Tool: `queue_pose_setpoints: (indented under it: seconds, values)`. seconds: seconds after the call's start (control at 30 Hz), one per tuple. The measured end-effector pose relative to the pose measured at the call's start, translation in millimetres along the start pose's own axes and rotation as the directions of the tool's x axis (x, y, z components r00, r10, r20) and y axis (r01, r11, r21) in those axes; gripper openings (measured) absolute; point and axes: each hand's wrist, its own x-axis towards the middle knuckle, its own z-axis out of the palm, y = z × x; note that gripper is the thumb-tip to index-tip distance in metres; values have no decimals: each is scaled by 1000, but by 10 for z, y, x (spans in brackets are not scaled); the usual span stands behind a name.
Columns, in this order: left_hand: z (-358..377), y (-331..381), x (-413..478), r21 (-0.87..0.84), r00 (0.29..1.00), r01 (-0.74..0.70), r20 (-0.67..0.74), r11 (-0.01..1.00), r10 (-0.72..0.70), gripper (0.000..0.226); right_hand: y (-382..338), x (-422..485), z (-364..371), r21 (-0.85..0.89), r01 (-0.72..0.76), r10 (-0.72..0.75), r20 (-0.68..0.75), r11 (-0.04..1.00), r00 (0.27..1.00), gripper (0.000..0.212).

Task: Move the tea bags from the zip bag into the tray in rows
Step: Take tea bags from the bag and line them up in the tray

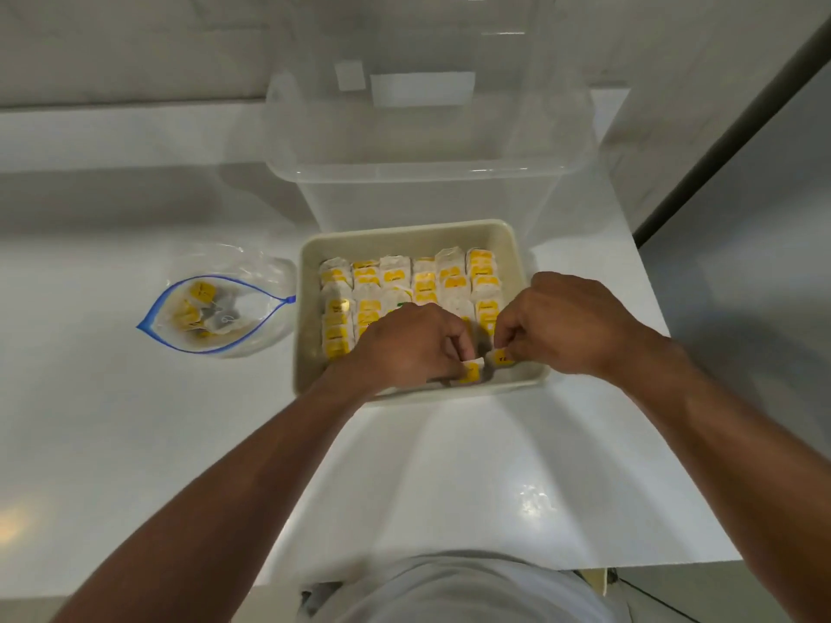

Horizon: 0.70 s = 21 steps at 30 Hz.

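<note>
A cream tray (310,263) sits on the white counter, filled with rows of white tea bags with yellow labels (395,276). Both hands are over the tray's near right part. My left hand (404,344) pinches one tea bag (472,370) near the front wall. My right hand (566,321) pinches another tea bag (501,358) just beside it. To the left of the tray lies an open zip bag (216,314) with a blue rim, holding several tea bags.
A large clear plastic bin (427,173) stands directly behind the tray. The counter's right edge (647,281) runs close to the tray, with a drop to the floor beyond. The counter extends to the left and toward me.
</note>
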Motion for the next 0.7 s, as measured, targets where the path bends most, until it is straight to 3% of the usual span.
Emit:
queue_pose_setpoints:
  seconds: [0.1,0.27,0.33,0.5,0.57,0.7]
  values:
    - [-3,6,79,12,1000,14,10,1000,-14,9,-23,51,-26,-138,55,-55,6,989,998,11]
    - [6,52,234,258,990,92,-128,962,-60,15,-146,197,34,-416,42,-61,-32,908,998,12]
    - [12,58,278,312,987,96,-154,945,-49,19,-157,236,28,-454,31,-64,-56,890,996,9]
    - [-6,29,319,293,984,119,-160,949,-74,20,-229,276,38,-480,56,-100,-67,875,993,41]
    - [-13,24,318,283,987,82,-153,956,-40,20,-243,281,34,-497,48,-90,-62,866,994,40]
    - [-38,18,285,274,996,42,-86,961,-20,21,-214,236,13,-503,42,-50,-2,863,999,19]
